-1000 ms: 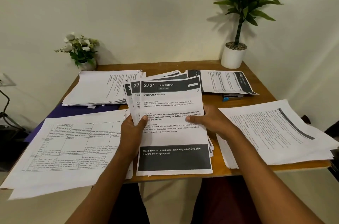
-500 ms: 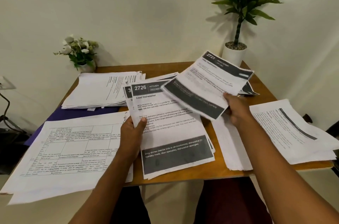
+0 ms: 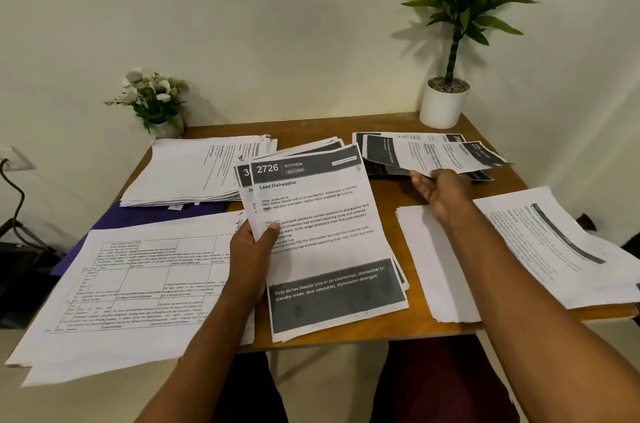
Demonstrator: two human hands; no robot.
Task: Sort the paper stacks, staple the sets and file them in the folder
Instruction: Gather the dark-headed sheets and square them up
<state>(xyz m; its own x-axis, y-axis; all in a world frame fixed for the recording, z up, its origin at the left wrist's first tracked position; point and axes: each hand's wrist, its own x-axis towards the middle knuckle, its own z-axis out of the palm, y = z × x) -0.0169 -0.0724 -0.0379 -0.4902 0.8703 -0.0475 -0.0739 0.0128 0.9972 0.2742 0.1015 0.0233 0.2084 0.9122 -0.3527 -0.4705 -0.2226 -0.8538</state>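
Observation:
My left hand (image 3: 251,249) grips a fanned stack of printed sheets (image 3: 322,242) by its left edge, above the middle of the wooden table (image 3: 388,194). The top sheet reads "2726 Kitchen, Load Dishwasher". My right hand (image 3: 440,194) reaches toward the back right with its fingers straight. Its fingertips touch the near edge of a single sheet marked 2721 (image 3: 436,156). That sheet lies on the dark-banded pile (image 3: 377,142) at the back right. A purple folder (image 3: 104,223) lies at the left, mostly covered by paper.
A paper stack (image 3: 194,173) sits at the back left, large table-printed sheets (image 3: 138,287) overhang the front left edge, and another stack (image 3: 540,242) overhangs the right. A white flower pot (image 3: 156,104) and a tall potted plant (image 3: 445,104) stand at the back corners.
My right hand took the 2721 sheet off the held stack, carried it to the back right and laid it on the pile there. The 2726 sheet is now on top.

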